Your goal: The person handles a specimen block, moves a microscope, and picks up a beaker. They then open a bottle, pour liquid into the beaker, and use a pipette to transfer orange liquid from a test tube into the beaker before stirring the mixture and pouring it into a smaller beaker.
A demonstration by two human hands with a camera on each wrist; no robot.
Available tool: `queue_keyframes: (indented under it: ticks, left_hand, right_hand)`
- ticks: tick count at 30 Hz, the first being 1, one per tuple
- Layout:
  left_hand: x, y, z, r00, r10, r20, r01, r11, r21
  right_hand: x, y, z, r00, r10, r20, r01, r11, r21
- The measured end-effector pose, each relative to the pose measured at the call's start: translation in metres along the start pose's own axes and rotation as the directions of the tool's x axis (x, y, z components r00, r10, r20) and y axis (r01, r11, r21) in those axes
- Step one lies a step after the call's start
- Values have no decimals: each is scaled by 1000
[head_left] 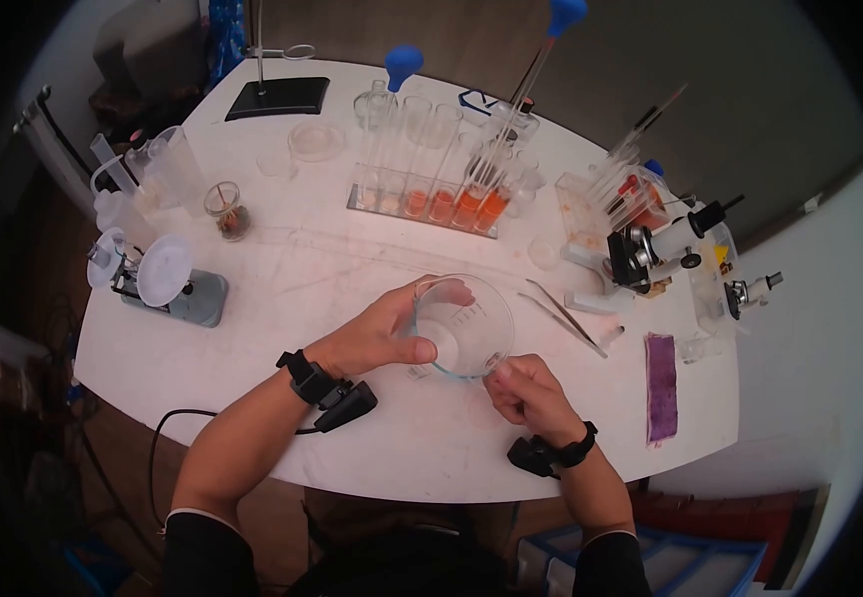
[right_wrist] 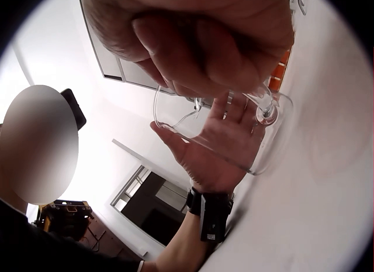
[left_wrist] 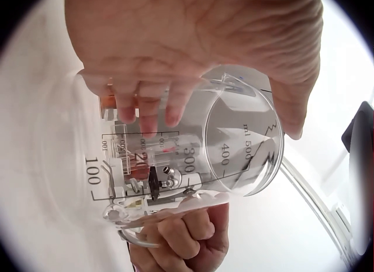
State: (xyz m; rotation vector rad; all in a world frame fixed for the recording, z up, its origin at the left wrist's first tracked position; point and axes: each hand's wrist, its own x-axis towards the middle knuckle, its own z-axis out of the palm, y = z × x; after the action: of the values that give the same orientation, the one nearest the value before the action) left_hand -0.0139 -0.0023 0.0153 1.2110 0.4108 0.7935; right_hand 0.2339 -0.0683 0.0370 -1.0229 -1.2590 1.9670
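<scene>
A clear glass beaker [head_left: 466, 343] with a side handle stands at the front middle of the white table, its mouth facing up. Printed volume marks up to 500 ml show on its wall in the left wrist view. My left hand [head_left: 377, 333] holds it from the left, the fingers reaching round the far side and the thumb by the rim. On the other side my right hand [head_left: 534, 396] grips the handle [left_wrist: 139, 238] with curled fingers. Through the glass, in the right wrist view, the left palm shows against the wall.
Beyond the beaker stands a rack [head_left: 422, 212] of tubes, several with orange liquid. Tweezers [head_left: 568, 320], a microscope [head_left: 655, 249] and a purple cloth strip [head_left: 661, 388] lie to the right. At left are a balance scale [head_left: 178, 294] and a small jar [head_left: 229, 214].
</scene>
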Motion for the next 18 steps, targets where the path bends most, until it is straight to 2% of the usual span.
queue_keyframes:
  ticks: [4, 8, 12, 15, 18]
  left_hand:
    - [3, -4, -7, 998, 63, 17, -64, 996, 64]
    - [5, -6, -5, 998, 65, -15, -64, 997, 42]
    - [7, -7, -6, 999, 22, -42, -21, 1000, 5]
    - [8, -9, -8, 999, 26, -41, -25, 1000, 13]
    - [7, -3, -2, 998, -32, -47, 29, 998, -60]
  right_hand:
    - [3, 1, 2, 1000, 18, 5, -18, 1000, 7]
    - [3, -1, 6, 1000, 3, 14, -2, 999, -52]
    - [4, -2, 9, 998, -46, 47, 50, 994, -101]
    - [2, -4, 8, 999, -2, 45, 4, 998, -58]
    - [-5, -9, 8, 998, -70, 6, 69, 980, -188]
